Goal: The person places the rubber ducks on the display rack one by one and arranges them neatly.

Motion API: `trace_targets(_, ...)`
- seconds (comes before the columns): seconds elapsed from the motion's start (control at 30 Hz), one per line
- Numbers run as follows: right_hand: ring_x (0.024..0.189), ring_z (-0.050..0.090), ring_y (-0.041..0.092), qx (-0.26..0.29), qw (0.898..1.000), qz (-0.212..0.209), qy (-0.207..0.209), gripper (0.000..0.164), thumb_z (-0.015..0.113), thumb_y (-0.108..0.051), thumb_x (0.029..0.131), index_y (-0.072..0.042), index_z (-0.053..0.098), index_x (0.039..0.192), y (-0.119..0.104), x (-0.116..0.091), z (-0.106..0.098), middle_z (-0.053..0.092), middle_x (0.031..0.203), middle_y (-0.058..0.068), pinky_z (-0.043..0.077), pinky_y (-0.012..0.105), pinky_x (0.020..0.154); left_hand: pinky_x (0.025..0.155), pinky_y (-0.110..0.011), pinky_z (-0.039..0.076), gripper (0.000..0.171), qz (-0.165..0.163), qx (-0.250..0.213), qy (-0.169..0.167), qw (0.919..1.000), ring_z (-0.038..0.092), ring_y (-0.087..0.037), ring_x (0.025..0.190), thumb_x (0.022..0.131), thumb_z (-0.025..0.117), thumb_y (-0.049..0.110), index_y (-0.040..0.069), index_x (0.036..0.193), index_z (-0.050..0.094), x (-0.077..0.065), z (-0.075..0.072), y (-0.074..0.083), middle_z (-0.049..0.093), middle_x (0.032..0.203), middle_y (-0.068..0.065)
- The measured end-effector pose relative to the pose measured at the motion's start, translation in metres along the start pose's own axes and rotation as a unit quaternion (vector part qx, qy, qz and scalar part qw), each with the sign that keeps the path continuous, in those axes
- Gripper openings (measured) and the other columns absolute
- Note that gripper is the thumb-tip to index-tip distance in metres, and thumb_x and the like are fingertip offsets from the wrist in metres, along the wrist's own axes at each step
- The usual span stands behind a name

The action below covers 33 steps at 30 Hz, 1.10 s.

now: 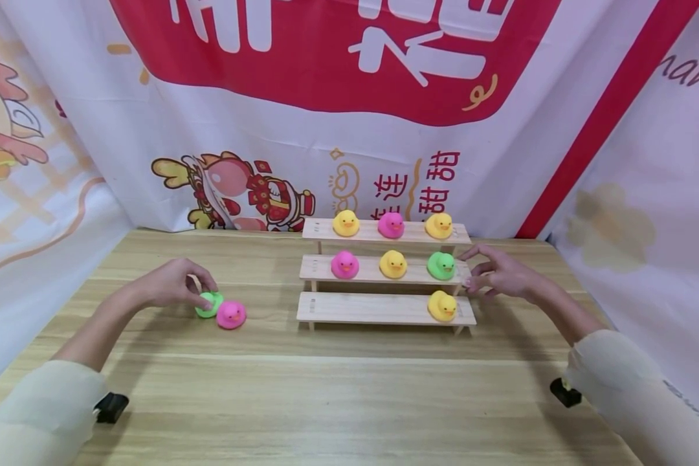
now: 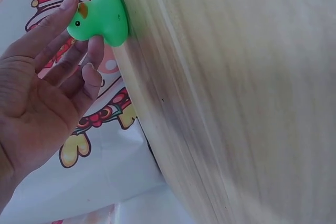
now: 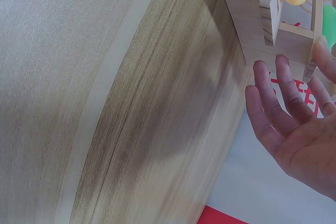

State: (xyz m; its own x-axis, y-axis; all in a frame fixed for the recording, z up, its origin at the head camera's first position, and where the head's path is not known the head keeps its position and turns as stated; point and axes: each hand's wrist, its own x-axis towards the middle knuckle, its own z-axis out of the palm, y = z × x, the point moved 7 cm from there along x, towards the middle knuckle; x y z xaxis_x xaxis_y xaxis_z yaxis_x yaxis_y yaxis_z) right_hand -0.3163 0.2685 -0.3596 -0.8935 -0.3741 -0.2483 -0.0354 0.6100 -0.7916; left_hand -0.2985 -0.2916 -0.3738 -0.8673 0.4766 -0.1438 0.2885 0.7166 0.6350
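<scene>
My left hand (image 1: 177,283) is at a green rubber duck (image 1: 210,305) on the table's left side, pinching it between thumb and fingers. The left wrist view shows the thumb by the duck's orange beak and fingertips on its other side. A pink rubber duck (image 1: 231,315) sits right beside it. My right hand (image 1: 503,275) touches the right end of a three-step wooden stand (image 1: 361,307), thumb against the middle shelf's end and the other fingers loosely extended. Yellow (image 1: 393,264), pink (image 1: 345,265) and green (image 1: 441,265) ducks sit on the middle shelf.
On the top shelf are two yellow ducks and a pink duck (image 1: 391,225) between them. The bottom shelf bears one yellow duck (image 1: 442,305) at its right end. Behind the wooden table (image 1: 349,401) hangs a printed white and red cloth (image 1: 239,116).
</scene>
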Motion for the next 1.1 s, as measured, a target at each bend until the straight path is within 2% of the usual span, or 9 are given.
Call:
trace_targets(0.27,0.100,0.066,0.031,-0.001,1.000,-0.003,-0.002,0.054,0.068,-0.009,0.096,0.000,0.040,0.142,-0.001,0.000,-0.001,0.066,0.106,0.024,0.061,0.055,0.083,0.064,-0.026,0.055,0.024,-0.012,0.016,0.015,0.9997,0.064,-0.016,0.074,0.083,0.087,0.014,0.001,0.100,0.077,-0.002,-0.008,0.004,0.073,0.094,-0.004)
trace_targets(0.4,0.101,0.066,0.034,0.000,1.000,-0.003,-0.002,0.054,0.068,-0.010,0.096,0.000,0.040,0.141,-0.001,-0.001,-0.001,0.066,0.105,0.024,0.061,0.055,0.083,0.065,-0.027,0.056,0.028,-0.002,0.023,0.035,0.9991,0.065,-0.017,0.076,0.085,0.087,0.016,-0.001,0.104,0.076,-0.001,-0.013,0.009,0.074,0.099,-0.007)
trace_targets(0.6,0.101,0.066,0.034,0.002,1.000,-0.002,-0.003,0.054,0.068,-0.009,0.096,-0.001,0.040,0.141,0.001,-0.001,0.000,0.067,0.103,0.020,0.061,0.055,0.084,0.060,-0.032,0.058,0.029,-0.006,-0.003,0.042,0.9991,0.070,-0.023,0.072,0.090,0.081,0.013,-0.006,0.111,0.074,0.000,-0.016,0.016,0.074,0.104,-0.013)
trace_targets(0.73,0.099,0.067,0.033,0.003,1.000,-0.004,-0.003,0.054,0.068,-0.009,0.096,0.000,0.040,0.141,0.001,0.000,0.000,0.067,0.103,0.020,0.061,0.055,0.083,0.061,-0.036,0.060,0.027,0.004,-0.013,0.047,0.9988,0.071,-0.025,0.072,0.092,0.078,0.010,-0.006,0.113,0.073,0.000,-0.018,0.024,0.074,0.103,-0.013)
trace_targets(0.93,0.098,0.067,0.031,0.002,1.000,-0.008,-0.006,0.054,0.068,-0.010,0.097,0.000,0.039,0.141,0.000,-0.001,0.000,0.066,0.103,0.020,0.061,0.055,0.083,0.063,-0.037,0.061,0.027,0.021,-0.021,0.064,0.9975,0.072,-0.026,0.075,0.091,0.080,0.009,-0.006,0.113,0.074,0.002,-0.021,0.037,0.074,0.102,-0.014)
trace_targets(1.1,0.098,0.067,0.031,-0.001,1.000,-0.006,-0.004,0.054,0.068,-0.010,0.097,-0.001,0.039,0.142,0.000,-0.001,-0.001,0.066,0.104,0.020,0.061,0.054,0.083,0.063,-0.033,0.058,0.032,0.026,-0.004,0.077,0.9967,0.072,-0.022,0.078,0.087,0.085,0.013,-0.001,0.115,0.075,0.004,-0.022,0.046,0.074,0.106,-0.012)
